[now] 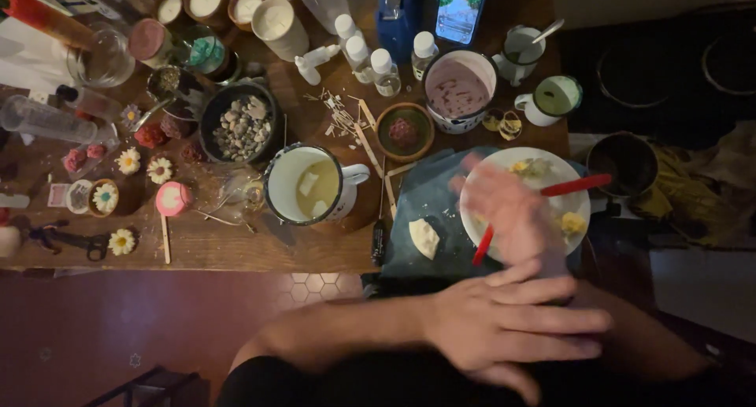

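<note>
an enamel mug holds pale liquid with solid chunks, a dark bowl pebbles. the wooden table stands on red floor. the white plate carries yellow bits under a blurred right hand gripping a red stick; the left hand lies flat, fingers spread, empty.

Wooden table; hexagon-tiled floor

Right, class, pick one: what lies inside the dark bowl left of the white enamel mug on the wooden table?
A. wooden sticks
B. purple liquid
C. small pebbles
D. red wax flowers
C: the dark bowl is filled with small grey and pale pebbles, just left of the white enamel mug.
</note>
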